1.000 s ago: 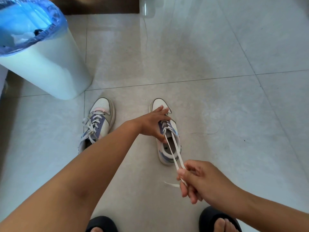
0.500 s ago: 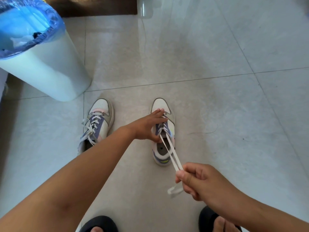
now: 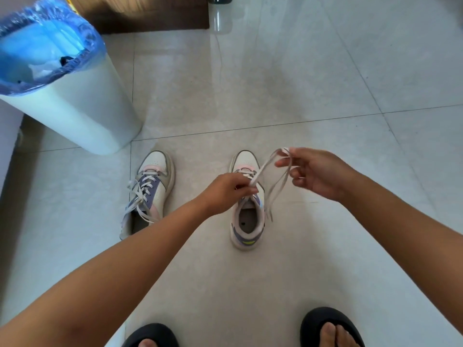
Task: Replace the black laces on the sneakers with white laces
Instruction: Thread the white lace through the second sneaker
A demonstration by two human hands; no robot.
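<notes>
On the pale tiled floor, two sneakers stand side by side with toes pointing to twelve o'clock. No brand name or writing can be read on either of them; the only mark is a small yellow patch at the heel of the right sneaker.

The left hand reaches in from seven o'clock, arm stretched long, and sits over the tongue of the right sneaker. Its fingers are curled and pinch the white lace just above the eyelets. The right hand comes in from four o'clock and hovers just beside the toe of that shoe, at its two o'clock side, raised off the floor. Thumb and forefinger nip the top of a loop of the same lace, while the other fingers are loosely bent below. From that pinch one strand runs down to the left hand, and the other hangs down along the shoe's right side, its end near the collar.

The left sneaker, at nine o'clock of the other, is fully laced in white, its ends lying loose.

A white bin with a blue bag liner stands at ten o'clock. Two black slippers, toes showing, are at six o'clock.
</notes>
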